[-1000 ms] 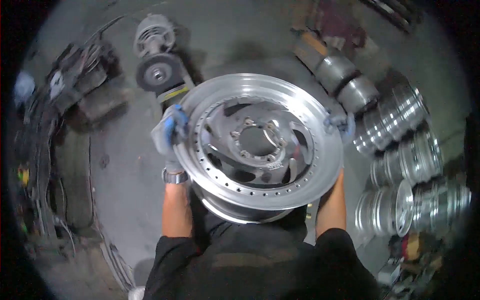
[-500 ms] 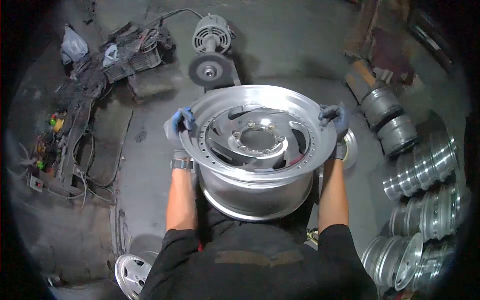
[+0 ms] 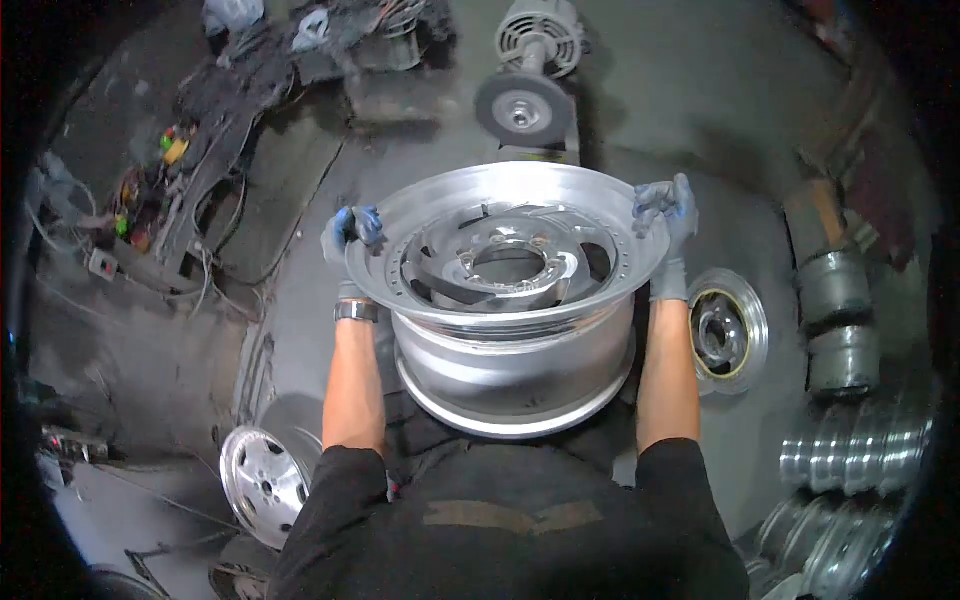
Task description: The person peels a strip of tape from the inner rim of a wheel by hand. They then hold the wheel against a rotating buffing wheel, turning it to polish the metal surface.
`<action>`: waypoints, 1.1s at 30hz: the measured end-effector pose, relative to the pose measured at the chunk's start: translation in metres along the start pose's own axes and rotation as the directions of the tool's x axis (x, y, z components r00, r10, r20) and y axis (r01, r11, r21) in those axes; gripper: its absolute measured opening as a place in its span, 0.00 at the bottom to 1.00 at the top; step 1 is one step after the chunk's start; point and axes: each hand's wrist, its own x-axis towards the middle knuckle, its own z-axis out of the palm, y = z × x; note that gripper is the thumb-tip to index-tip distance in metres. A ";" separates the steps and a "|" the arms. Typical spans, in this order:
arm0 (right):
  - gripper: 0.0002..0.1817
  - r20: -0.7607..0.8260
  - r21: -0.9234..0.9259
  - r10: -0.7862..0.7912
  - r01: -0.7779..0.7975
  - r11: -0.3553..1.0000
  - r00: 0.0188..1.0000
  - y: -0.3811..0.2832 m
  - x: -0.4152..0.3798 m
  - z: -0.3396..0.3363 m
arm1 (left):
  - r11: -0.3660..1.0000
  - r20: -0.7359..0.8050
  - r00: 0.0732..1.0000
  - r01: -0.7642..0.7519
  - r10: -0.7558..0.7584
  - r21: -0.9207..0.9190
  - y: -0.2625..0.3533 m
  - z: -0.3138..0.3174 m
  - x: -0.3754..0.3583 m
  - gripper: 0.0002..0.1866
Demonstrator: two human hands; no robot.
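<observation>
A large silvery wheel rim (image 3: 515, 365) is held up in front of my body, its face with curved slots turned upward and tilted. My left hand (image 3: 352, 238), in a blue-grey glove, grips the rim's lip on the left side, fingers curled over the edge. On the opposite side my right hand (image 3: 667, 222), gloved alike, is closed round the lip. My palms and thumbs are partly hidden by the rim. Beyond the rim's far edge stands a polishing motor (image 3: 538, 40) with a round buffing wheel (image 3: 521, 112) on its shaft.
Another rim (image 3: 727, 330) lies on the floor to the right, and a spoked rim (image 3: 265, 485) leans at the lower left. Several shiny rims (image 3: 850, 455) are stacked at the right. Cables (image 3: 205, 240) and dark debris (image 3: 240, 75) lie to the left.
My view has turned left and down, so the motor and floor items appear shifted right and upward. The rim has tilted, showing more of its barrel; both hands keep their hold.
</observation>
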 end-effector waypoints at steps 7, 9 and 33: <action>0.39 -0.006 -0.026 0.070 -0.071 0.997 0.997 0.047 0.044 0.004 | 0.995 -0.128 0.991 0.056 -0.044 0.088 -0.027 -0.027 0.013 0.24; 0.41 -0.003 0.005 0.098 -0.098 0.995 0.995 0.060 0.059 -0.008 | 0.988 -0.106 0.992 0.086 -0.073 0.127 -0.019 -0.010 0.024 0.24; 0.34 -0.108 0.060 -0.210 0.217 0.974 0.972 0.063 0.090 0.014 | 0.993 0.006 0.998 -0.069 0.069 0.100 -0.024 0.031 0.070 0.19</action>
